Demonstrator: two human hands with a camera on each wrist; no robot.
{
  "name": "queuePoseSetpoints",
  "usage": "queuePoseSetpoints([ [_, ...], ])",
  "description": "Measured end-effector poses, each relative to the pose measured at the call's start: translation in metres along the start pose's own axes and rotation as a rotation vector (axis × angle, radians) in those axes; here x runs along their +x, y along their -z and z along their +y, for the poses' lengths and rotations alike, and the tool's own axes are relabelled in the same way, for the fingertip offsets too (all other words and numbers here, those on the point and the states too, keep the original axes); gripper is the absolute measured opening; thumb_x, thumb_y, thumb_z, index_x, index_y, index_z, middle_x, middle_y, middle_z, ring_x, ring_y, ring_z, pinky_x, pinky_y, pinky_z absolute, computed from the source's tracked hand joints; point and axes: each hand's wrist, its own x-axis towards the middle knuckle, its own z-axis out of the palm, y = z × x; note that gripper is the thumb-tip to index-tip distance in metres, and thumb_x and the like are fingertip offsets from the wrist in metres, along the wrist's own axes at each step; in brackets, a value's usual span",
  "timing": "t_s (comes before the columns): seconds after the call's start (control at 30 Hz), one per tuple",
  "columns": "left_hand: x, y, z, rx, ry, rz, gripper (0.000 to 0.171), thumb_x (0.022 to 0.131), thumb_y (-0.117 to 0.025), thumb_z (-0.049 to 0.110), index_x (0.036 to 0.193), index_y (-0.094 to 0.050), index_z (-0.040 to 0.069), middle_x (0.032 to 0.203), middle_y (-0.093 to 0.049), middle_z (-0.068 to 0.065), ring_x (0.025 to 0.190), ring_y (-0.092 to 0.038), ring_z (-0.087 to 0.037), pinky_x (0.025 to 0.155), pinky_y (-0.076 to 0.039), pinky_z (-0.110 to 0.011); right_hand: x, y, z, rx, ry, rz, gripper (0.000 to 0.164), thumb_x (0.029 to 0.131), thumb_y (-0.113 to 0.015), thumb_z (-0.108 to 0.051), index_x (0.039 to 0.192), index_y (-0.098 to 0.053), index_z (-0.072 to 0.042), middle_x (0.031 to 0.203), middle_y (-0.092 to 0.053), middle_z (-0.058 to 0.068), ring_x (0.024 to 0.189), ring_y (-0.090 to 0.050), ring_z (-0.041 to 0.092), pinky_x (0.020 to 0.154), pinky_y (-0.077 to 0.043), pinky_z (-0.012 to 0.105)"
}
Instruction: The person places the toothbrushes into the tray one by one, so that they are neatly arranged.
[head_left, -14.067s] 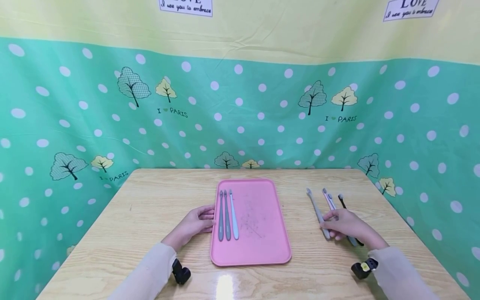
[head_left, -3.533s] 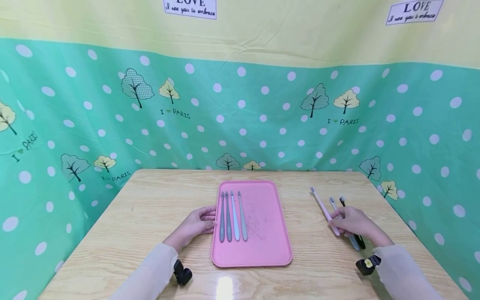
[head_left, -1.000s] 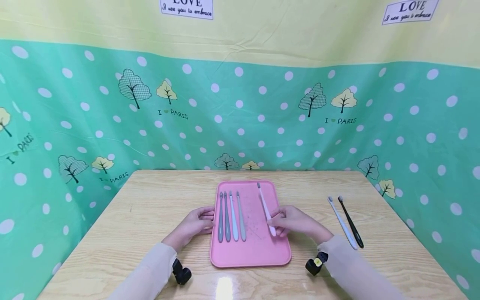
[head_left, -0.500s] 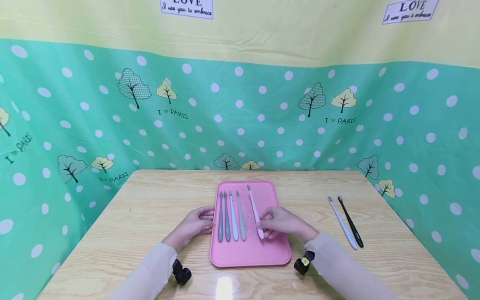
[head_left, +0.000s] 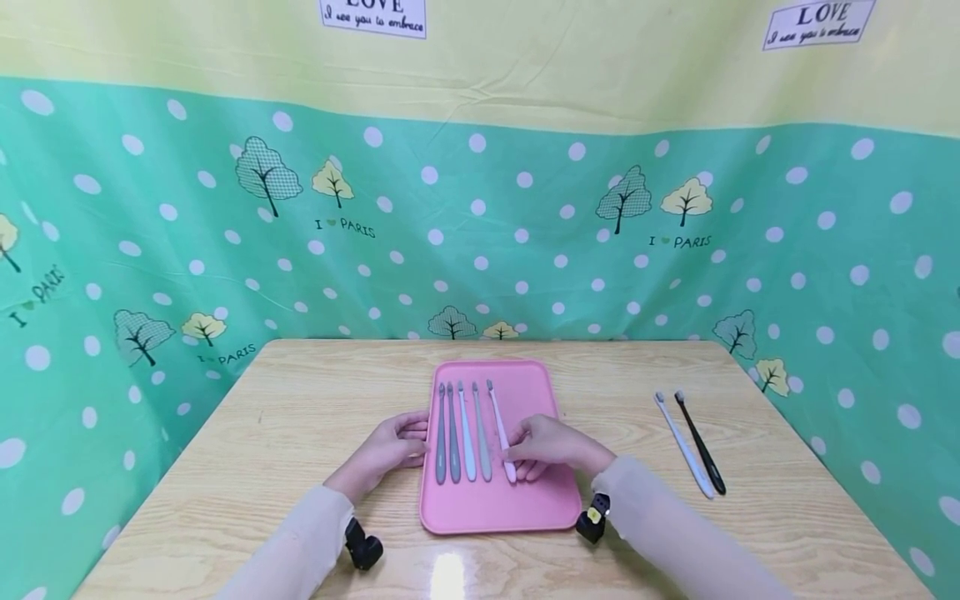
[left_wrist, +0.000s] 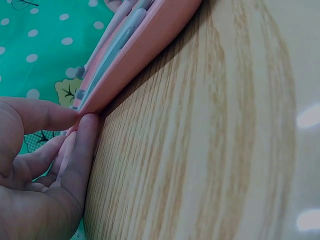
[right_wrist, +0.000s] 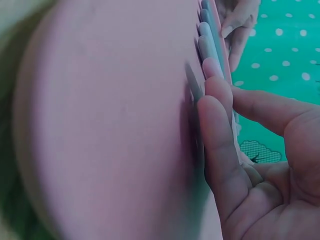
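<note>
My right hand (head_left: 547, 446) pinches a pink toothbrush (head_left: 498, 421) by its handle, low over the pink tray (head_left: 480, 512). In the right wrist view, thumb and fingertips meet around the handle end (right_wrist: 212, 67). Left of it, side by side on the tray, lie two dark grey toothbrushes (head_left: 454, 446), a pale blue toothbrush (head_left: 468, 442) and a light grey toothbrush (head_left: 482, 442), bristle heads at the far end. At the tray's left edge is my left hand (head_left: 386, 450). The left wrist view shows its thumb and finger pinching the tray's rim (left_wrist: 130, 75).
On the wooden table (head_left: 322, 375), right of the tray, lie a pale blue-white toothbrush (head_left: 684, 446) and a black toothbrush (head_left: 701, 446), slanted side by side. A green polka-dot curtain (head_left: 495, 208) hangs behind the table and along both sides.
The right hand has carried the pink toothbrush from the right of the table onto the tray, then leftward beside the light grey one. The left hand has stayed at the tray's edge.
</note>
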Motion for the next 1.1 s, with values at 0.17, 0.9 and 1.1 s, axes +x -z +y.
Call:
queuePoseSetpoints([
  [0.17, 0.0010, 0.0002, -0.0003, 0.001, -0.003, 0.003, 0.063, 0.086, -0.064, -0.010, 0.146, -0.045, -0.004, 0.128, -0.055, -0.021, 0.107, -0.063, -0.026, 0.087, -0.061, -0.038, 0.0039, -0.0027, 0.0002, 0.003, -0.009, -0.004, 0.019, 0.090, -0.074, -0.012, 0.096, -0.063, 0.003, 0.073, -0.070, 0.015, 0.059, -0.069, 0.017, 0.057, -0.063, 0.031],
  [0.9, 0.0023, -0.0004, -0.0033, 0.019, -0.007, 0.002, 0.063, 0.086, -0.064, -0.010, 0.146, -0.044, -0.005, 0.129, -0.054, -0.022, 0.107, -0.062, -0.027, 0.088, -0.061, -0.036, 0.0042, -0.0066, -0.0053, 0.037, 0.008, -0.007, 0.041, 0.091, -0.074, -0.012, 0.117, -0.049, 0.008, 0.074, -0.069, 0.019, 0.057, -0.069, 0.019, 0.052, -0.062, 0.031],
  [1.1, 0.0026, -0.0005, -0.0028, 0.020, -0.005, 0.009, 0.063, 0.086, -0.063, -0.010, 0.146, -0.044, -0.005, 0.129, -0.054, -0.022, 0.108, -0.062, -0.027, 0.088, -0.061, -0.036, 0.0055, -0.0061, -0.0040, 0.050, -0.007, -0.001, 0.050, 0.091, -0.074, -0.014, 0.127, -0.044, 0.006, 0.075, -0.068, 0.019, 0.057, -0.069, 0.021, 0.053, -0.063, 0.033],
])
